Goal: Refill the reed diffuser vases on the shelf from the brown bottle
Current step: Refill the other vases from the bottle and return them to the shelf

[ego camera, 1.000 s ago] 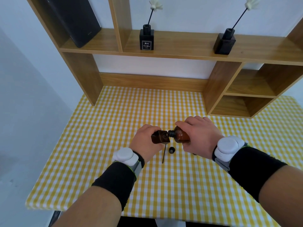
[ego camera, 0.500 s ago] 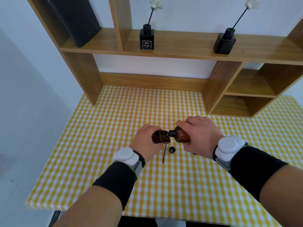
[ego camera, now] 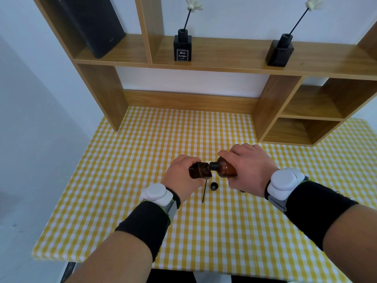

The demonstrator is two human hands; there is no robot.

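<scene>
My right hand (ego camera: 247,168) grips the round brown bottle (ego camera: 225,169), tipped sideways with its black neck against the mouth of a square brown diffuser vase (ego camera: 199,170). That vase is held in my left hand (ego camera: 181,176), a little above the checked table. A small black cap (ego camera: 214,186) and a thin black reed (ego camera: 204,190) lie on the cloth just below them. Two black diffuser vases stand on the shelf, one (ego camera: 182,48) at centre and one (ego camera: 280,52) to the right, each with a reed and white flower.
A wooden shelf unit (ego camera: 224,62) runs along the back of the table, with open cubbies (ego camera: 302,127) at the right. A tall black box (ego camera: 91,25) leans in the left compartment. Yellow checked cloth (ego camera: 204,231) covers the table; its front edge is near my forearms.
</scene>
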